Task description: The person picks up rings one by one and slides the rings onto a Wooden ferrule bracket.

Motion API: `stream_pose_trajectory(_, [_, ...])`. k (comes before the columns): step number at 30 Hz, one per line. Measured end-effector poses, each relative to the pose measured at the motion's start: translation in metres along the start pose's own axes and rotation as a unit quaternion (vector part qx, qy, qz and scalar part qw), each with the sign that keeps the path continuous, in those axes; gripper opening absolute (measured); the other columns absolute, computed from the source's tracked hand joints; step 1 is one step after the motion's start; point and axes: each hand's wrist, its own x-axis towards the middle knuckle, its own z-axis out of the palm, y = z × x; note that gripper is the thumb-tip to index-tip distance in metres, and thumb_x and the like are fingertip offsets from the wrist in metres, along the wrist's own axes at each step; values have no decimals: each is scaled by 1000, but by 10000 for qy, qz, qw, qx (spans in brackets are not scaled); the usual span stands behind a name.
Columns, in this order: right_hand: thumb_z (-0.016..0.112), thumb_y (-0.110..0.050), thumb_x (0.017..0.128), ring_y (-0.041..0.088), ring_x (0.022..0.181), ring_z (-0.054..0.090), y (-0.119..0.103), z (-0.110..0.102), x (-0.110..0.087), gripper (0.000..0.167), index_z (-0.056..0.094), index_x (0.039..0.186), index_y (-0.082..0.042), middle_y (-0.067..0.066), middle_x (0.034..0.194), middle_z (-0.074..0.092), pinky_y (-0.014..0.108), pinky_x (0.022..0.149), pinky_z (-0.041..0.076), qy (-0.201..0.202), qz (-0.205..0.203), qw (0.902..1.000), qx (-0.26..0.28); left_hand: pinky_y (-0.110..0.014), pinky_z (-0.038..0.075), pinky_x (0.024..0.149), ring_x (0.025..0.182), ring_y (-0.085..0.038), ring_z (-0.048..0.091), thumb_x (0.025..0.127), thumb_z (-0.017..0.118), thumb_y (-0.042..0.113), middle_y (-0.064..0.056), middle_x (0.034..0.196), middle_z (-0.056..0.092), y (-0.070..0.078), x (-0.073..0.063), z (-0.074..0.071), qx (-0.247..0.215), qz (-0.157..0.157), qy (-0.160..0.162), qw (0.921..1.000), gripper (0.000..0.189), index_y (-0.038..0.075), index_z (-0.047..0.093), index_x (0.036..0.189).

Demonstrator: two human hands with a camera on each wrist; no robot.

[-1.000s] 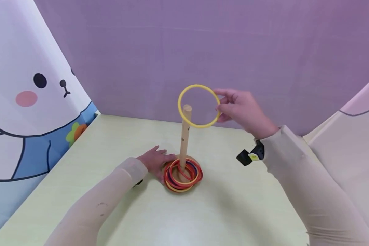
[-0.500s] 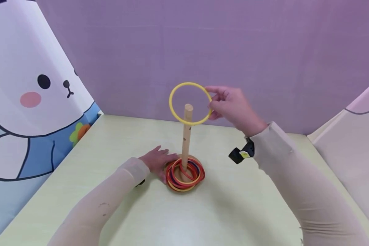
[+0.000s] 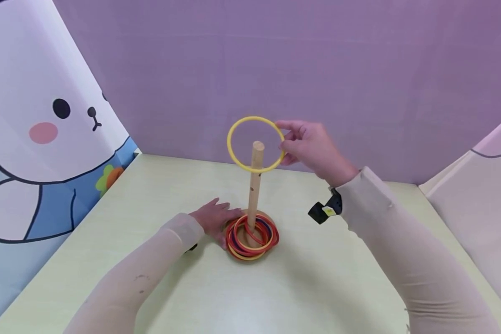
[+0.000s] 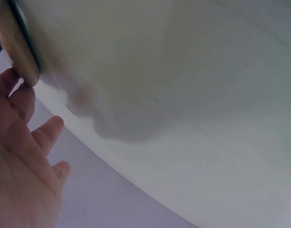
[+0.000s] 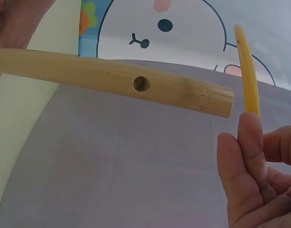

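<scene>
My right hand [image 3: 306, 144] pinches a yellow ring [image 3: 228, 144] by its right edge, between thumb and fingers. In the right wrist view the yellow ring [image 5: 248, 71] lies just beyond the top end of the wooden post [image 5: 183, 92], apart from it. That post [image 3: 253, 195] stands upright on a round wooden base [image 3: 245, 241]. Several red, yellow and dark blue rings [image 3: 274, 237] lie loosely around its foot. My left hand [image 3: 212, 220] rests against the left of the base, fingers spread; in the left wrist view, fingertips touch the base's edge [image 4: 24, 57].
The base stands on a pale table [image 3: 234, 297]. A purple backdrop [image 3: 250, 69] rises behind it, and a printed cartoon sheet [image 3: 33, 116] slopes down at the left. A pale panel [image 3: 480, 199] borders the right. A small black camera [image 3: 325, 208] sits at my right wrist.
My right hand has carried the yellow ring leftward, so that in the head view it now encircles the post's top. My left hand has stayed at the base.
</scene>
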Motion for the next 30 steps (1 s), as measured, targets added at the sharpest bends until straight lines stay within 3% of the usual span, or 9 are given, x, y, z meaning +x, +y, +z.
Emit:
stream_pose_trajectory(16, [56, 5, 91, 14, 59, 61, 7, 5, 1, 50, 48, 139, -3, 15, 89, 58, 33, 68, 58, -221, 313, 9992, -114, -55, 16, 113, 137, -35, 33, 63, 86, 50, -1, 151, 38, 0, 1, 2, 34, -40, -48, 10000, 102, 21, 37, 147])
stream_pose_trajectory(30, [56, 6, 90, 14, 58, 61, 18, 2, 1, 50, 48, 139, -1, 15, 86, 58, 29, 65, 58, -275, 268, 9992, -122, -53, 16, 114, 137, -33, 34, 62, 86, 52, 0, 149, 40, 1, 3, 2, 17, -121, -93, 9999, 102, 22, 38, 147])
